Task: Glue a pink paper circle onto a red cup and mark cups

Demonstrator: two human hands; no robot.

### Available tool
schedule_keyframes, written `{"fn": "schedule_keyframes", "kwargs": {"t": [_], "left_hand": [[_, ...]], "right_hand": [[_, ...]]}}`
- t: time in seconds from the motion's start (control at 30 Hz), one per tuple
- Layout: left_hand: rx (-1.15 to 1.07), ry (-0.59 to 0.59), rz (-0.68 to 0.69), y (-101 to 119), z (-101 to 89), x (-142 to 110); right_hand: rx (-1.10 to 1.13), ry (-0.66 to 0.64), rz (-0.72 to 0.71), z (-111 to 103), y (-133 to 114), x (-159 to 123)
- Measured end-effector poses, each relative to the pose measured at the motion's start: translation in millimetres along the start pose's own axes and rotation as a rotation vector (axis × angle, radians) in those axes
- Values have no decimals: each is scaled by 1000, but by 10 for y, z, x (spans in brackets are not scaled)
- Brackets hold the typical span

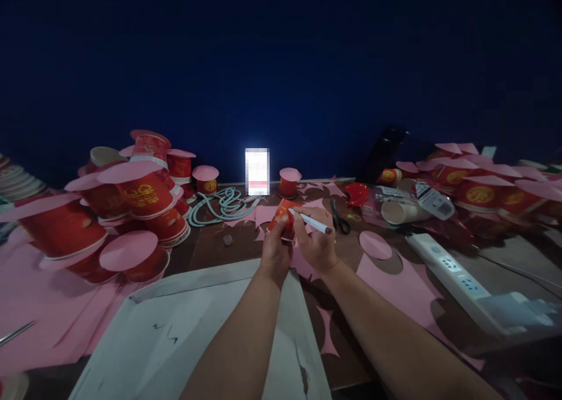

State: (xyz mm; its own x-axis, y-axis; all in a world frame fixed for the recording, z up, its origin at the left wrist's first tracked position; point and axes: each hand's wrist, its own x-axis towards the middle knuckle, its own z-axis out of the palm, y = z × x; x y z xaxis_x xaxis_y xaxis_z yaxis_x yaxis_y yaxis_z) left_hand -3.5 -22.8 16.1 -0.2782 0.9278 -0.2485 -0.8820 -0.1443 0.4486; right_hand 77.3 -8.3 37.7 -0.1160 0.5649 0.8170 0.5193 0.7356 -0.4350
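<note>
My left hand point(276, 252) is closed around a red paper cup point(287, 211), held upside down on the brown table point(211, 248) over pink paper point(266, 215). My right hand point(317, 242) grips a white marker point(312, 222) with a dark cap end, its tip touching the cup's side. Both forearms reach forward from the bottom of the view. Pink paper scraps lie around the hands.
A heap of red cups capped with pink discs point(132, 212) stands on the left, another point(478, 189) on the right. Black scissors point(339, 217), a pink disc point(375, 245), a power strip point(452, 268), a coiled cable point(219, 204), a lit phone point(257, 171) and a white sheet point(184, 330) surround me.
</note>
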Motion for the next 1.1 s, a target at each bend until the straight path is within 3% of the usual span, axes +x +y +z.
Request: {"fn": "schedule_keyframes", "kwargs": {"t": [1.1], "left_hand": [[-1,-17,-32,18,-36,21]], "right_hand": [[-23,15,2,7,18,-2]]}}
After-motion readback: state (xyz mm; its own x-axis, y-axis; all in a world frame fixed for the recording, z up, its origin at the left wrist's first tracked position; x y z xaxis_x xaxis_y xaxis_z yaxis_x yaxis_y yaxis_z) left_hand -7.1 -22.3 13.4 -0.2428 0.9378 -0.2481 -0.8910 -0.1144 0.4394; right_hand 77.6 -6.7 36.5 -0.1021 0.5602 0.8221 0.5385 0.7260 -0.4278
